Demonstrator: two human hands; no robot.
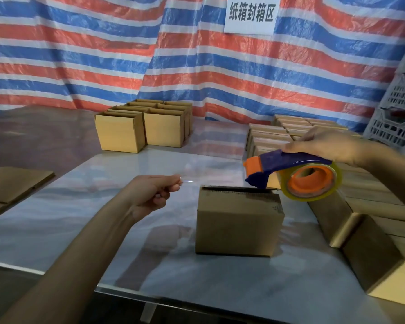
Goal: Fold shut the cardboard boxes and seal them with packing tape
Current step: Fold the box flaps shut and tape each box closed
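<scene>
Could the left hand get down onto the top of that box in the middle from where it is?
Probably yes. The left hand hovers just left of the box, pinching stretched clear tape, with nothing between them; the dispenser sits over the box's far right edge.

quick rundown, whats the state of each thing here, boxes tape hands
centre box: upright, flaps folded down, top seam not visibly taped
tape dispenser: held above the box, roll loaded
tape strip: pulled out, stretched from dispenser to left hand
left hand: pinching the tape end
right hand: gripping the dispenser handle
far boxes: upright, tops open
flat cardboard: unfolded, lying flat
</scene>
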